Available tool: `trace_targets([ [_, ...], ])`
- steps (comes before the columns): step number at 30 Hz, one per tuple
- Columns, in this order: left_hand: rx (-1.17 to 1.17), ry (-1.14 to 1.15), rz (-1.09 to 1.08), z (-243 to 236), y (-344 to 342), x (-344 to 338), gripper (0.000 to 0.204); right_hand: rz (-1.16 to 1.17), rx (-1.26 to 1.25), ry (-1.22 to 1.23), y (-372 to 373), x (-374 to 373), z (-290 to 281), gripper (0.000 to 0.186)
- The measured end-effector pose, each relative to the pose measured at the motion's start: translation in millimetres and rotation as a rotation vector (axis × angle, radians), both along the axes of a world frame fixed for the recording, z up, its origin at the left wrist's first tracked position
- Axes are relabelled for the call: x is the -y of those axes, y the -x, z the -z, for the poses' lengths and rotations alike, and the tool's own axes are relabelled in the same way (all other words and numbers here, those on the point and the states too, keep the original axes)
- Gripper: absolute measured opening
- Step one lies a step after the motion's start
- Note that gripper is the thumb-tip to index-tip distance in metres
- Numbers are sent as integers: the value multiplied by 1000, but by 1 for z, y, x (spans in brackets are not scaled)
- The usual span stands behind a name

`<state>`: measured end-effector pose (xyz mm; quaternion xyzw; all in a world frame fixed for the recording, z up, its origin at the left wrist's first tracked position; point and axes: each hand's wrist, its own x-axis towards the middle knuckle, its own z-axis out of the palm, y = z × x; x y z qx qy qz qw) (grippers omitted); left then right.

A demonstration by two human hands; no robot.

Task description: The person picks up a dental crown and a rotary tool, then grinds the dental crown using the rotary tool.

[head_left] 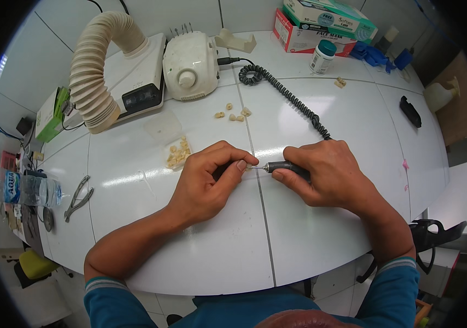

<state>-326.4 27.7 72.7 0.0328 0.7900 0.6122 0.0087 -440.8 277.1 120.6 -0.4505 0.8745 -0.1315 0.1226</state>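
Near the middle of the white tiled table, my left hand (203,177) pinches a small cream-coloured artificial tooth (248,166) between thumb and fingertips, which partly hide it. My right hand (329,172) is wrapped round a dark rotary handpiece (287,168). Its thin metal bur (259,167) points left and meets the tooth, though exact contact is too small to make out. From the handpiece a black coiled cord (293,101) runs back to a cream motor unit (189,71). Beyond my left hand stands a clear box of teeth (170,164), with several loose teeth (232,116) farther back.
A ribbed suction hose (88,71) arches from a white machine (154,87) at the back left. Pliers (78,199) and a water bottle (39,189) lie at left. Mask boxes (321,38), a white jar (322,59) and a black object (410,111) sit at right.
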Motion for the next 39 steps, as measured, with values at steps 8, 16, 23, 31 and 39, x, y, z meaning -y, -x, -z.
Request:
trace_targets([
  [8,15,-41,-8,0,-1,0,23,0,0,15,2,-2,1,47],
  [16,17,-33,-7,0,-1,-2,22,-8,-17,34,0,-1,1,46],
  [23,29,-24,-7,-1,-1,-3,22,-7,-28,14,-1,-2,1,46],
  [31,36,11,-6,0,-1,-2,22,5,-16,-33,-1,-2,-2,46],
  [39,25,10,-6,0,1,-3,22,10,2,-43,2,-2,-2,46],
])
